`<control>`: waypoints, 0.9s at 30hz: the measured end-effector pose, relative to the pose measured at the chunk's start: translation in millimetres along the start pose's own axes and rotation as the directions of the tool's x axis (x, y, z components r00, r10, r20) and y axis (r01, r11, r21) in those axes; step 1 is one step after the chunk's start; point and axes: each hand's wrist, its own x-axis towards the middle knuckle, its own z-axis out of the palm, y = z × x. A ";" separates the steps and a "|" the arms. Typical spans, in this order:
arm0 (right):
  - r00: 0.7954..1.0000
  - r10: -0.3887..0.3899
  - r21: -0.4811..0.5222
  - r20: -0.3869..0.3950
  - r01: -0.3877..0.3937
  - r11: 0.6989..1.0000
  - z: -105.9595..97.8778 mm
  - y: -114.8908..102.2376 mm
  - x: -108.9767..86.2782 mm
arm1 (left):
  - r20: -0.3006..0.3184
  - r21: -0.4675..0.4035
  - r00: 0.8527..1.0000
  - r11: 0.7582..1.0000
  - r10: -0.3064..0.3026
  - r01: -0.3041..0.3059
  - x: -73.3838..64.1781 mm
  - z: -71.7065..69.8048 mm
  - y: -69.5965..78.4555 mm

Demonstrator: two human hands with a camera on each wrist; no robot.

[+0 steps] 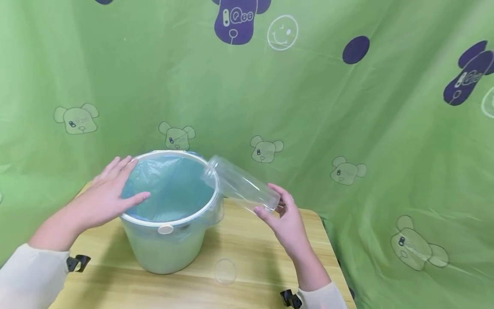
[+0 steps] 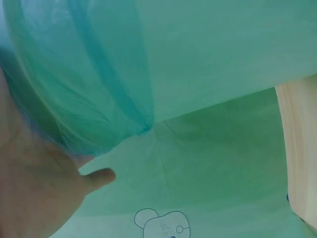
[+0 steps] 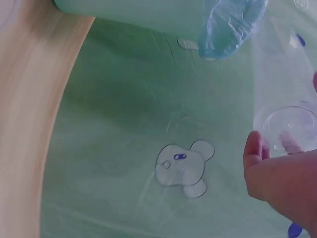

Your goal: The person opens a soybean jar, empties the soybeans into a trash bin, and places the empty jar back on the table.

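A pale green bin [image 1: 164, 253] with a white rim stands on the table, lined with a blue translucent bag [image 1: 154, 176]. My left hand [image 1: 104, 195] rests on the left side of its rim, fingers extended and thumb over the opening. In the left wrist view that hand [image 2: 39, 183] lies against the bag's overhang. With my right hand [image 1: 289, 223] I grip a clear bottle [image 1: 243, 182] near its base. The bottle is tilted, its uncapped threaded neck at the bin's right rim. The right wrist view shows the bottle's round base [image 3: 292, 124] between fingers and thumb.
A clear round disc [image 1: 225, 271] lies on the wooden table [image 1: 247, 253] to the right of the bin. Behind and beside the table hangs a green curtain [image 1: 216, 94] with bear prints. The bag's edge bulges outside the bin's right side.
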 end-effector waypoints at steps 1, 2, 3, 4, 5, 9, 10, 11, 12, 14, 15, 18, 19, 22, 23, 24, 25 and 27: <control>1.000 0.016 0.067 -0.004 -0.016 0.998 -2.1 2.6 -1.1 | -0.027 0.000 1.000 1.000 0.009 -0.009 -1.5 1.4 -1.0; 0.999 0.035 0.133 -0.006 -0.034 0.991 -4.4 5.2 -2.5 | -0.057 0.004 0.998 1.000 0.020 -0.020 -3.0 3.1 -2.1; 0.999 0.053 0.205 -0.007 -0.050 0.977 -6.6 8.1 -4.0 | -0.094 0.006 0.995 0.999 0.036 -0.035 -4.8 4.9 -3.0; 0.998 0.070 0.273 -0.007 -0.066 0.960 -8.7 11.4 -5.5 | -0.140 0.015 0.988 0.998 0.059 -0.058 -6.6 7.1 -3.8; 0.996 0.090 0.327 -0.008 -0.082 0.942 -10.6 15.2 -7.6 | -0.194 0.026 0.977 0.996 0.090 -0.087 -8.6 9.1 -3.9; 0.985 0.173 0.455 -0.005 -0.151 0.878 -18.6 37.4 -18.4 | -0.444 0.117 0.852 0.961 0.278 -0.252 -14.8 20.2 -1.7; 0.982 0.190 0.466 -0.002 -0.167 0.869 -21.1 44.2 -20.8 | -0.499 0.148 0.804 0.946 0.322 -0.287 -15.8 22.4 0.4; 0.979 0.206 0.472 0.001 -0.182 0.863 -23.7 51.1 -23.2 | -0.547 0.174 0.756 0.932 0.360 -0.318 -16.6 24.5 3.2; 0.976 0.220 0.472 0.003 -0.195 0.860 -26.3 57.6 -25.4 | -0.588 0.197 0.708 0.918 0.391 -0.343 -17.0 26.7 6.4; 0.969 0.246 0.445 -0.006 -0.217 0.869 -31.6 70.6 -29.0 | -0.640 0.222 0.642 0.901 0.423 -0.372 -18.6 30.8 15.0; 0.966 0.260 0.425 -0.020 -0.227 0.876 -33.7 77.1 -30.5 | -0.653 0.229 0.624 0.897 0.429 -0.378 -19.8 32.7 20.0; 0.951 0.298 0.319 -0.082 -0.258 0.912 -38.2 96.5 -34.7 | -0.685 0.239 0.578 0.886 0.444 -0.397 -25.8 40.6 36.3; 0.947 0.304 0.266 -0.109 -0.267 0.926 -38.8 103.3 -35.6 | -0.687 0.239 0.572 0.883 0.447 -0.404 -28.7 43.4 41.7; 0.937 0.297 0.093 -0.181 -0.285 0.954 -37.7 123.8 -37.2 | -0.701 0.237 0.546 0.873 0.458 -0.427 -37.8 52.4 57.0; 0.935 0.291 0.035 -0.202 -0.290 0.956 -36.6 130.7 -37.4 | -0.703 0.236 0.542 0.870 0.461 -0.433 -41.2 55.4 61.7; 0.933 0.286 -0.015 -0.218 -0.297 0.955 -35.0 137.3 -37.5 | -0.704 0.231 0.540 0.867 0.462 -0.441 -44.5 58.3 65.9; 0.932 0.278 -0.066 -0.232 -0.301 0.951 -33.3 143.9 -37.7 | -0.705 0.225 0.538 0.865 0.462 -0.448 -47.8 61.5 69.9; 0.932 0.265 -0.150 -0.248 -0.307 0.940 -29.3 157.0 -38.1 | -0.703 0.214 0.542 0.863 0.461 -0.458 -55.4 68.0 77.2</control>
